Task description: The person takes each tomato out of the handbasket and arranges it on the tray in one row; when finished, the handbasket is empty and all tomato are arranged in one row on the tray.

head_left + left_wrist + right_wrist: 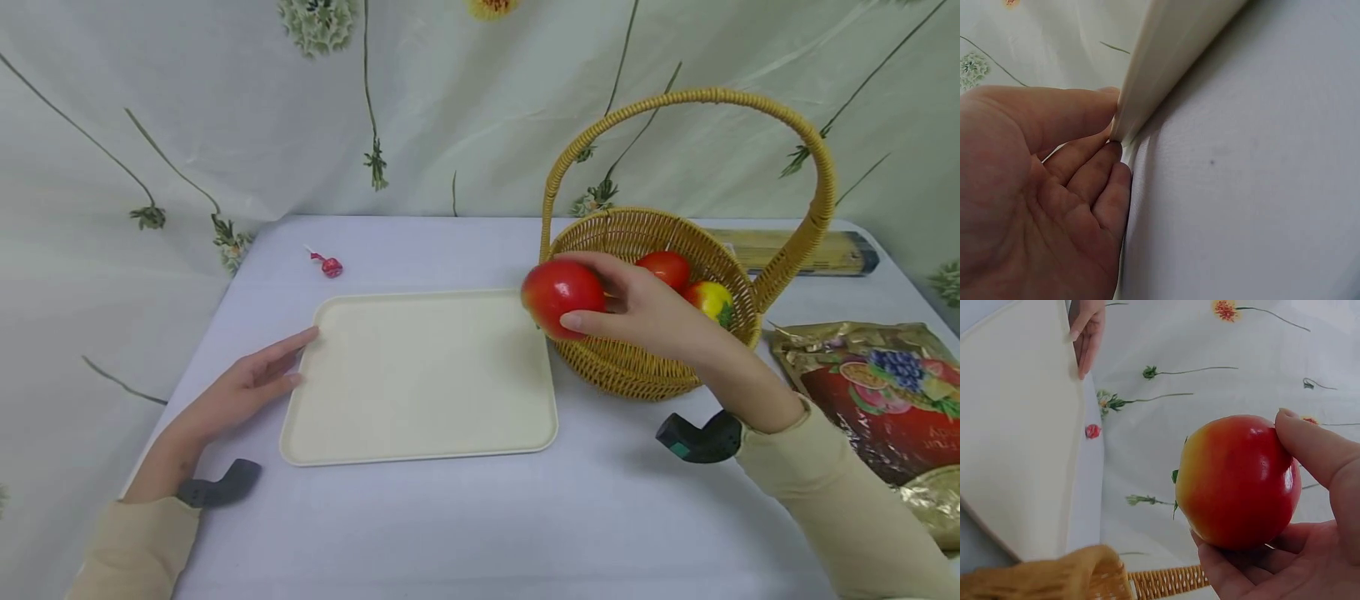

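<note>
My right hand [637, 308] holds a round red fruit [562, 296] over the left rim of the wicker basket [622, 379]. In the right wrist view, thumb and fingers curve round the fruit [1235, 481], which turns yellow at one side with green leaf tips behind. Inside the basket lie another red fruit [666, 268] and a yellow-and-red one [708, 300] with green leaves. At the left side of the cream tray [420, 375] is my left hand [247, 387], its fingers extended and touching the edge. The left wrist view shows the thumb against the tray's rim [1141, 81].
A red wrapped candy [330, 267] lies behind the tray on the white table [420, 533]. The basket's tall arched handle [712, 96] rises at the right. Beyond it is a long golden package [795, 250]. A red and gold bag [885, 400] lies at the right edge.
</note>
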The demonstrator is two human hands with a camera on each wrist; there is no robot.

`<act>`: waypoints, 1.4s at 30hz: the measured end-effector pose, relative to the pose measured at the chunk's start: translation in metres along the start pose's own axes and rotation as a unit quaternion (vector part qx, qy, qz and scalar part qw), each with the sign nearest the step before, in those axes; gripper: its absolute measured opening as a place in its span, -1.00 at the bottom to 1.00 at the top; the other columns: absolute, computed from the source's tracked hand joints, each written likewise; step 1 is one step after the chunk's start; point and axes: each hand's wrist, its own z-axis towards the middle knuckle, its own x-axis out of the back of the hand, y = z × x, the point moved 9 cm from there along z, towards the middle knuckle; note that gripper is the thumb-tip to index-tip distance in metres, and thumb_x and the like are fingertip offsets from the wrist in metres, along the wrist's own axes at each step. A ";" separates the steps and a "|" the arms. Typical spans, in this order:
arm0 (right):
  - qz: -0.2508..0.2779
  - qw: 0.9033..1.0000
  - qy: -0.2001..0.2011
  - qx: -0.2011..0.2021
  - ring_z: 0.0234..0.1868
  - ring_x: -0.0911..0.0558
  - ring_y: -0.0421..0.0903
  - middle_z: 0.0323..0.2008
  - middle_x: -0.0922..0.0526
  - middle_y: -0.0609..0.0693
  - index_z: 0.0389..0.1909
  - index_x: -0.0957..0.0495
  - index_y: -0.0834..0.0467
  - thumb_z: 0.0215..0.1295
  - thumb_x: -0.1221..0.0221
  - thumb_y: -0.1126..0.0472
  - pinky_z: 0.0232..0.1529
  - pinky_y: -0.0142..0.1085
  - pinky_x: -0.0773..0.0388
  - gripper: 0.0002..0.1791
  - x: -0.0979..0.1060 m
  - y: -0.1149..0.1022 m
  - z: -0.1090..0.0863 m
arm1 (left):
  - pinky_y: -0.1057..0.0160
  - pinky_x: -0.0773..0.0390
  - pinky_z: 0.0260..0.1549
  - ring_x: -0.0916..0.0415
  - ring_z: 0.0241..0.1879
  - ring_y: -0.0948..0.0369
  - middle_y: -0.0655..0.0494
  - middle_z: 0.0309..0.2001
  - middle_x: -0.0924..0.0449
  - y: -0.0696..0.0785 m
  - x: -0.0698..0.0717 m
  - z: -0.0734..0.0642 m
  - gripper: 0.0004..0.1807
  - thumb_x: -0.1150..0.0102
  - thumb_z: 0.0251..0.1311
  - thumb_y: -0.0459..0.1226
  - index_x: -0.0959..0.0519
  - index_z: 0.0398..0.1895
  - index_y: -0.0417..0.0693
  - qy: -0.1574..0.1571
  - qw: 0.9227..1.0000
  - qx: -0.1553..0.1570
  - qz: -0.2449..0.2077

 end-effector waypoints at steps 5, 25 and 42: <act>0.047 0.998 -0.022 0.025 0.15 -0.36 0.04 0.19 -0.33 0.08 0.33 -0.21 0.14 0.14 -0.30 0.23 -0.08 -0.12 -0.54 -0.26 -0.024 -0.019 0.017 | 0.61 -0.13 0.09 0.00 0.28 0.51 -0.11 0.41 -0.01 0.000 0.000 0.000 -0.38 -0.03 0.32 -0.38 -0.11 0.42 -0.15 0.002 1.000 0.000 0.000; 0.119 0.989 -0.079 0.042 0.00 -0.41 -0.17 0.02 -0.44 -0.09 0.27 -0.30 0.11 0.13 -0.29 0.12 -0.26 -0.37 -0.56 -0.33 -0.155 -0.045 0.110 | 0.61 -0.21 0.01 -0.01 0.32 0.43 0.05 0.41 -0.06 -0.010 0.000 0.001 -0.36 -0.09 0.30 -0.25 -0.16 0.43 0.11 0.016 0.997 0.051 0.053; -0.003 0.995 -0.093 0.019 0.02 -0.38 -0.22 0.09 -0.43 -0.08 0.31 -0.27 0.09 0.10 -0.31 0.00 -0.26 -0.48 -0.49 -0.24 -0.211 -0.030 0.128 | 0.62 -0.23 -0.01 -0.04 0.33 -0.04 -0.05 0.40 -0.06 -0.006 0.000 0.001 -0.33 -0.10 0.29 -0.28 -0.12 0.44 0.00 0.014 0.997 0.043 0.056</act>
